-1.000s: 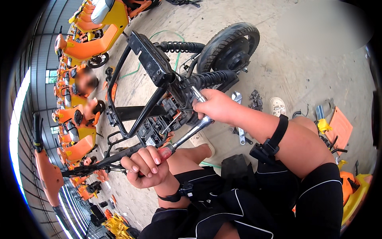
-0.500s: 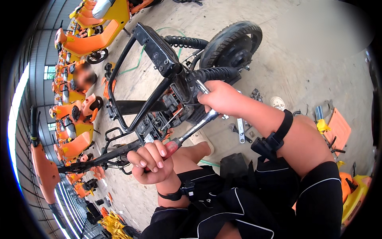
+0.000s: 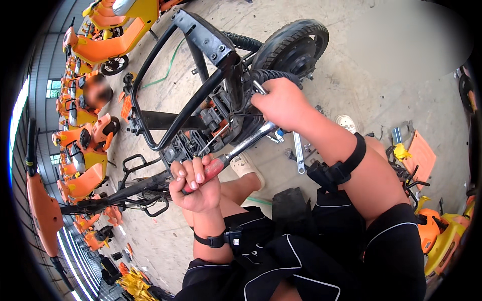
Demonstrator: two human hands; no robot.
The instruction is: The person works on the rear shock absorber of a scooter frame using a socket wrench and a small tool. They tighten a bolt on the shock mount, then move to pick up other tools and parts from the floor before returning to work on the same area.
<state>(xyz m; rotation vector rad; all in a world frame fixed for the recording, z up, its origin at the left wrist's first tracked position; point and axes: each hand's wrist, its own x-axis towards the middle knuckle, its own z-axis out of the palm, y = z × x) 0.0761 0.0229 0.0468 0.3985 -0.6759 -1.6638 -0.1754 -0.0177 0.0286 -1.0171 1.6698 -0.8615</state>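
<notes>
A ratchet wrench (image 3: 249,142) with a chrome shaft and a red handle slants across the middle. My left hand (image 3: 197,183) is closed around the red handle. At its upper end my right hand (image 3: 282,104) grips the wrench's head, which the fingers mostly hide. A short chrome bar (image 3: 259,88) sticks out past that hand toward the scooter. The stripped black scooter frame (image 3: 175,128) lies beyond, with a spring shock absorber (image 3: 278,75) and rear wheel (image 3: 296,52) near my right hand. What the tool sits on is hidden.
On the concrete floor are a combination spanner (image 3: 298,153), an orange panel (image 3: 422,156) and a yellow-handled tool (image 3: 400,149). The scooter's handlebar and orange front cover (image 3: 42,213) stand at left. Orange and yellow scooters (image 3: 108,42) line the left side.
The view has shifted a little, so the scooter frame and the floor items sit elsewhere in it. Both hands stay on the wrench; the left hand and handle are higher in the picture.
</notes>
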